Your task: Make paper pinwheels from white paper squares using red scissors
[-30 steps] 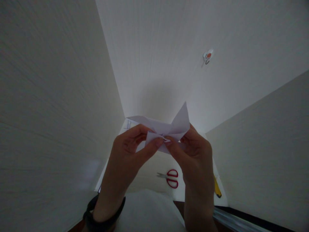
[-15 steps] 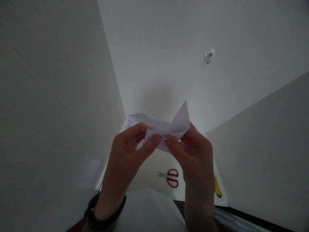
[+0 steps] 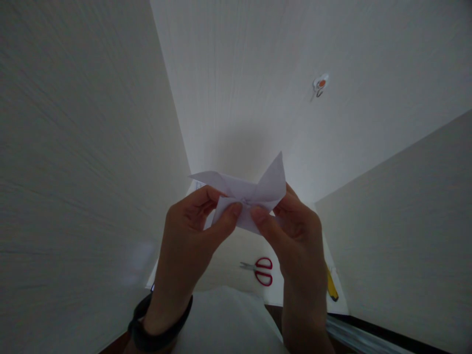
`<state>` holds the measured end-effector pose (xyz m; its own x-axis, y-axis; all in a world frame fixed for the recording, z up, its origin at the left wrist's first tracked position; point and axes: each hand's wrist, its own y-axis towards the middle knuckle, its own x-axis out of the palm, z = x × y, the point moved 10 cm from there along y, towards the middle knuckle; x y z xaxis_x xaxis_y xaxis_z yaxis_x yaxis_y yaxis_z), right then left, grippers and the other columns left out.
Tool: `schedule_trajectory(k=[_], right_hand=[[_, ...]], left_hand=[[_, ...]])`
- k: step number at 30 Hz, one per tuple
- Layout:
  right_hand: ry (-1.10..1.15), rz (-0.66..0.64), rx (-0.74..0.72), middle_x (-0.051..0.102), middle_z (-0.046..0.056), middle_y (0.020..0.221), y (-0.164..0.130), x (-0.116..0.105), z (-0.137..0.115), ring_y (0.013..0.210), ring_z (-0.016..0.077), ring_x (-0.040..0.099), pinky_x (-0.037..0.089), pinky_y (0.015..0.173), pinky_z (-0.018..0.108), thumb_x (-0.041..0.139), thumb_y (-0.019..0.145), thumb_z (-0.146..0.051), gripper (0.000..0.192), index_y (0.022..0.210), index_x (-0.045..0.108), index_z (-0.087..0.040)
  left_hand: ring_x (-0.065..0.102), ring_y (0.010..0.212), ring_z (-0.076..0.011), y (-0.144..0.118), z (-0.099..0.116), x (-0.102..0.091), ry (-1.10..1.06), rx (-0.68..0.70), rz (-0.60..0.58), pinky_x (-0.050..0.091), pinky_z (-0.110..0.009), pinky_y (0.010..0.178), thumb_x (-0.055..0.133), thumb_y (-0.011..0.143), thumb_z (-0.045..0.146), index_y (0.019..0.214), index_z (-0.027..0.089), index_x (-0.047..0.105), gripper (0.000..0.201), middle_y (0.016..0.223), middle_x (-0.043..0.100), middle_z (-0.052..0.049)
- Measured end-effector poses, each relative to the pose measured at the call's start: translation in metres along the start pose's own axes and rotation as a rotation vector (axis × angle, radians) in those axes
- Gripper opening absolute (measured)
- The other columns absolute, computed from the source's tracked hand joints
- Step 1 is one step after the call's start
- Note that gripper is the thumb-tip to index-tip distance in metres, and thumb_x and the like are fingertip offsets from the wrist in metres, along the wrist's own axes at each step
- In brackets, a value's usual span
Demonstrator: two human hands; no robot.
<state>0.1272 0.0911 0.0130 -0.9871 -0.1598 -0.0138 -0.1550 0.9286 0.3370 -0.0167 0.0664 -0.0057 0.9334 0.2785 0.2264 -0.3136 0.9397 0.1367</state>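
Both thumbs meet at the middle of the folded paper (image 3: 247,196) — left hand (image 3: 191,236) and right hand (image 3: 295,236) pinch it equally, raised above the worktop (image 3: 228,260), long axis running left to right.

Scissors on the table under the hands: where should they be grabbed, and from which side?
Take the scissors by the red loop handles, which lie on the right; the closed blades point left. Come from above on the right, nearer the right hand, once it lets go of the folded paper.
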Motion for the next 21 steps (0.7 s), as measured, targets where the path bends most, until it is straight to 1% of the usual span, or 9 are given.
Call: schedule_trajectory(k=[5,8,11,16,21], right_hand=[[-0.019,0.03,0.048,0.066,0.001,0.093,0.001,-0.001,0.007,0.094,0.0207,0.065,0.054,0.083,0.037,0.069,0.081,-0.02,0.004,0.078,0.069,-0.023],[-0.031,0.038,0.055,0.066,0.001,0.091,0.0,-0.002,0.008,0.09,0.0195,0.064,0.053,0.08,0.035,0.069,0.081,-0.02,0.004,0.079,0.069,-0.024],[-0.026,0.046,0.05,0.065,0.0,0.089,0.0,-0.003,0.009,0.088,0.0189,0.064,0.053,0.077,0.034,0.07,0.082,-0.022,0.003,0.079,0.069,-0.024],[-0.014,0.052,0.029,0.064,0.0,0.092,0.0,-0.005,0.014,0.093,0.0196,0.063,0.052,0.083,0.036,0.069,0.083,-0.022,0.004,0.08,0.068,-0.025],[-0.039,0.002,-0.021,0.063,0.001,0.095,0.003,-0.007,0.012,0.092,0.0189,0.062,0.052,0.083,0.035,0.069,0.084,-0.028,0.004,0.082,0.069,-0.024]], left_hand=[[0.063,0.067,-0.0102,-0.001,0.0,-0.001,0.048,-0.016,0.029,0.051,-0.016,0.065,0.074,0.074,0.015,0.07,0.021,0.072,0.007,0.066,0.07,0.004],[0.065,0.069,-0.0117,-0.001,-0.003,0.0,0.03,-0.027,0.031,0.053,-0.018,0.067,0.075,0.073,0.017,0.069,0.02,0.071,0.007,0.068,0.072,0.003],[0.068,0.07,-0.0124,0.0,-0.009,0.001,0.009,-0.048,0.031,0.054,-0.019,0.069,0.074,0.073,0.016,0.069,0.02,0.07,0.007,0.07,0.074,0.003],[0.069,0.07,-0.0133,0.002,-0.016,0.002,-0.019,-0.077,0.007,0.056,-0.021,0.069,0.076,0.073,0.017,0.07,0.02,0.07,0.007,0.071,0.074,0.003],[0.067,0.068,-0.0114,0.008,-0.017,0.003,0.011,-0.066,-0.007,0.053,-0.018,0.065,0.076,0.071,0.013,0.068,0.02,0.071,0.009,0.068,0.073,0.003]])
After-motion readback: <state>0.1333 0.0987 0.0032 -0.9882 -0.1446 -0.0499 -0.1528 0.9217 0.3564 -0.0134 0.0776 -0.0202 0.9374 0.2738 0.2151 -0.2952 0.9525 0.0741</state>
